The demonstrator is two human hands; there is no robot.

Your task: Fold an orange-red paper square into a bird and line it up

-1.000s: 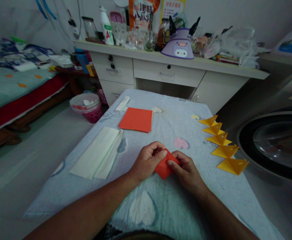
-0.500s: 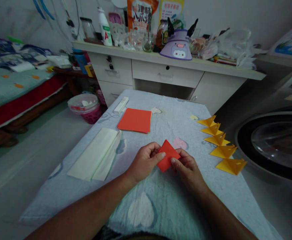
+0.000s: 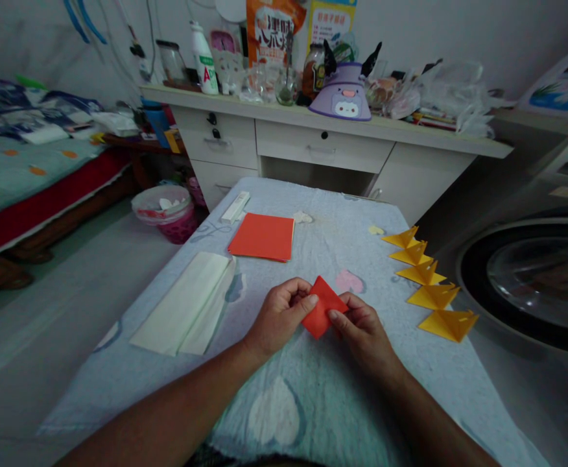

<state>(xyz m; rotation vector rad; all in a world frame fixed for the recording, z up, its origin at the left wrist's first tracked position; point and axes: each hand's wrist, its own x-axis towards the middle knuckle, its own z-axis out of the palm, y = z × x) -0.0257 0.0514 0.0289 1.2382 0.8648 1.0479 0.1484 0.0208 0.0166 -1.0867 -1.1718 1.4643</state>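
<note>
Between both hands, just over the cloth-covered table [image 3: 264,337], is a small folded red paper [image 3: 321,319] turned like a diamond. My left hand [image 3: 285,312] pinches its left corner with the thumb on top. On the opposite side my right hand [image 3: 360,326] grips the right corner, thumb on the front; the fingers behind the paper are partly hidden. Beyond the hands lies a stack of square red paper [image 3: 263,237]. Several folded yellow paper pieces [image 3: 434,296] stand in a row along the table's right side.
Folded pale sheets [image 3: 184,305] lie on the left, with a narrow white box [image 3: 235,207] behind them. A drawer cabinet [image 3: 323,139] crowded with jars and bags stands at the far end. A washing machine [image 3: 527,188] is at right, a pink bin [image 3: 174,224] at left.
The red paper's right side is tilted slightly differently between the fingers. Both hands keep hold of it in nearly the same place; the whole view has shifted slightly.
</note>
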